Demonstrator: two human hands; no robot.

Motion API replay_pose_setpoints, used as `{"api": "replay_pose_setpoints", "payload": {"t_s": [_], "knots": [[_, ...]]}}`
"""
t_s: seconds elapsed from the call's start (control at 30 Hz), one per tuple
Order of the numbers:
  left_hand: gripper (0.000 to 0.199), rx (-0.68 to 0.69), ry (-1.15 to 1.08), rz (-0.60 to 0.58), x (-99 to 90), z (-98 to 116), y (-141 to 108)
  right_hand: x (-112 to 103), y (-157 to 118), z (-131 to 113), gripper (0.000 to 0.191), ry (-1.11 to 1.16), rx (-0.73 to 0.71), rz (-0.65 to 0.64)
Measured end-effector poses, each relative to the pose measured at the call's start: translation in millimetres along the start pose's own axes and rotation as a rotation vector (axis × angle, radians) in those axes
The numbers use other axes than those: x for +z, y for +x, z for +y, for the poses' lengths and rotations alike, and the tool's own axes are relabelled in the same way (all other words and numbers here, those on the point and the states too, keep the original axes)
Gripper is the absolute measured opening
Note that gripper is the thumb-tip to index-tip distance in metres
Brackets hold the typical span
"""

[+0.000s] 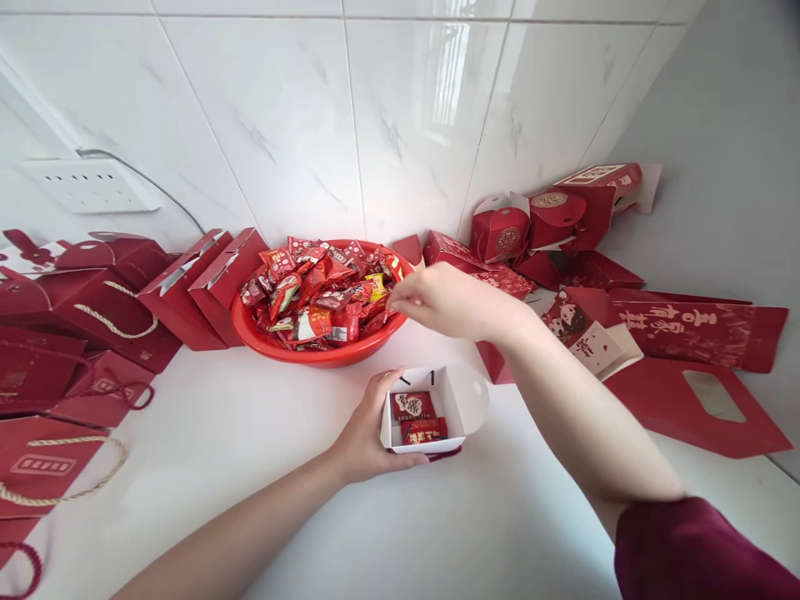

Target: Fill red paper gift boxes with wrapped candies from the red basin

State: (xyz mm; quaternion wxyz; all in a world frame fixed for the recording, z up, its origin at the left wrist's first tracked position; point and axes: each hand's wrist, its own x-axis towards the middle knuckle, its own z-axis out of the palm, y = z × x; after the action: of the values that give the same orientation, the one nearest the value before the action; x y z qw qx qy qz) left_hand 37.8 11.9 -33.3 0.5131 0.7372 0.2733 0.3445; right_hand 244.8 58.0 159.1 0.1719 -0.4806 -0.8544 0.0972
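My left hand (368, 433) is closed around the left side of a small open gift box (472, 408) with a white inside. Two red-wrapped candies, one a flat packet (412, 406) and the other a red sweet (423, 431), lie inside it. My right hand (431, 296) hovers at the right rim of a red plastic basin (325, 358) heaped with wrapped candies (318, 292). Its fingers are bent together and point down toward the candies. Whether anything is between those fingertips is hidden.
Red gift bags with rope handles (56, 467) crowd the left side. Upright red boxes (212, 292) stand beside the basin. More red boxes (500, 229) and flattened red cartons (693, 400) lie at the right. A tiled wall (268, 108) with a socket strip (87, 186) closes the back.
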Motion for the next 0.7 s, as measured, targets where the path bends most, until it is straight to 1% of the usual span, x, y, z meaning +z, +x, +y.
{"api": "replay_pose_setpoints", "payload": {"t_s": [0.07, 0.1, 0.13, 0.2, 0.3, 0.33, 0.37, 0.43, 0.5, 0.57, 0.6, 0.7], "knots": [[0.118, 0.021, 0.007, -0.032, -0.9, 0, 0, 7, 29, 10, 0.029, 0.011, -0.04, 0.037], [0.117, 0.032, 0.015, -0.046, -1.4, 0, 0, 12, 43, 14, 0.031, 0.019, -0.051, 0.04], [0.116, 0.041, 0.02, -0.053, -1.8, 1, 0, 17, 55, 18, 0.033, 0.023, -0.06, 0.017], [0.114, 0.06, 0.031, -0.055, -2.4, 3, 0, 26, 72, 22, 0.031, 0.044, -0.045, -0.09], [0.112, 0.08, 0.059, -0.053, -2.8, 6, 1, 37, 83, 21, 0.026, 0.121, -0.005, -0.338], [0.113, 0.085, 0.072, -0.056, -2.9, 6, 1, 41, 84, 19, 0.025, 0.129, -0.017, -0.386], [0.114, 0.089, 0.084, -0.06, -3.1, 7, 1, 45, 84, 17, 0.025, 0.118, -0.051, -0.403], [0.116, 0.096, 0.098, -0.068, -3.5, 7, 1, 55, 84, 13, 0.025, 0.053, -0.164, -0.376], [0.117, 0.1, 0.105, -0.073, -4.0, 6, 2, 64, 85, 11, 0.03, -0.004, -0.255, -0.355], [0.117, 0.102, 0.114, -0.08, -4.5, 5, 2, 69, 88, 13, 0.037, -0.01, -0.299, -0.36], [0.117, 0.106, 0.118, -0.084, -4.6, 5, 2, 70, 91, 15, 0.039, 0.004, -0.312, -0.34], [0.117, 0.121, 0.118, -0.088, -4.9, 5, 3, 70, 100, 24, 0.045, 0.055, -0.325, -0.219]]}}
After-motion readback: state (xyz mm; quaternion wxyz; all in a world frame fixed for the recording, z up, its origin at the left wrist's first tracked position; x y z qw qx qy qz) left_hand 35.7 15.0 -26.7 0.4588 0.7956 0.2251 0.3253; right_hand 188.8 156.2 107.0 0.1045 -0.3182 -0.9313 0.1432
